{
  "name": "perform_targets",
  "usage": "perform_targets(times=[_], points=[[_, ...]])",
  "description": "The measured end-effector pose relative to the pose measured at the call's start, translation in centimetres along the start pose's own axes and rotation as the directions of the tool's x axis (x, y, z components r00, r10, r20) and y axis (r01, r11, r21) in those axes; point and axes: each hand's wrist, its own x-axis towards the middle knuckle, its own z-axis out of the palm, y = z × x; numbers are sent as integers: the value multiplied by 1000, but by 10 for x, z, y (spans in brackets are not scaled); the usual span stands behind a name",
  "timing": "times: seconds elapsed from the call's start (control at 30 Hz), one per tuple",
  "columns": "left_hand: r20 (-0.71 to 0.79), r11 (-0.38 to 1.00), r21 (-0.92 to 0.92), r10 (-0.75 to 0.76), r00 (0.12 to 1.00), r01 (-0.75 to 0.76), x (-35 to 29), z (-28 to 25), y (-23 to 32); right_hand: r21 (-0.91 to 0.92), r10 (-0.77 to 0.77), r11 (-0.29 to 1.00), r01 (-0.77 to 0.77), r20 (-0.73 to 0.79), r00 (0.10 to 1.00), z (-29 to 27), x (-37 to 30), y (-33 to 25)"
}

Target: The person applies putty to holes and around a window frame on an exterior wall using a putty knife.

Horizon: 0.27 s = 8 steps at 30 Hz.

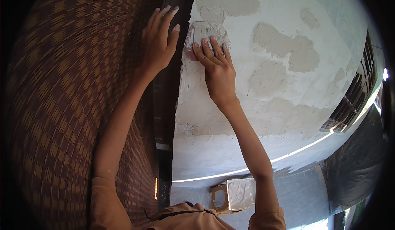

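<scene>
My right hand (217,65) presses a small reddish pad (191,55), probably sandpaper, flat against a white plastered wall (263,119) near its left edge. Only a corner of the pad shows under my fingers. The wall carries grey-brown patches of filler (288,49), and the spot under my hand looks freshly scraped. My left hand (158,40) lies flat and open on a woven brown bamboo blind (70,90) just left of the wall's edge, fingers pointing up, holding nothing.
A dark gap (166,106) runs between the blind and the wall. Below stands a wooden stool (218,197) carrying a white tub of putty (240,193). A slatted vent or window (354,98) is at the right. A grey floor (296,197) lies underneath.
</scene>
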Motion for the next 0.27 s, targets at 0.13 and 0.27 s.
perform_targets(times=[0.13,0.27], points=[[19,1000,31,0,1000,-1,6,-16,-2,59,-27,998,24,43,999,-28,-16,-11],[74,998,20,-55,996,54,9,-16,6,575,367,788,-220,-151,918,-46,2,-5]])
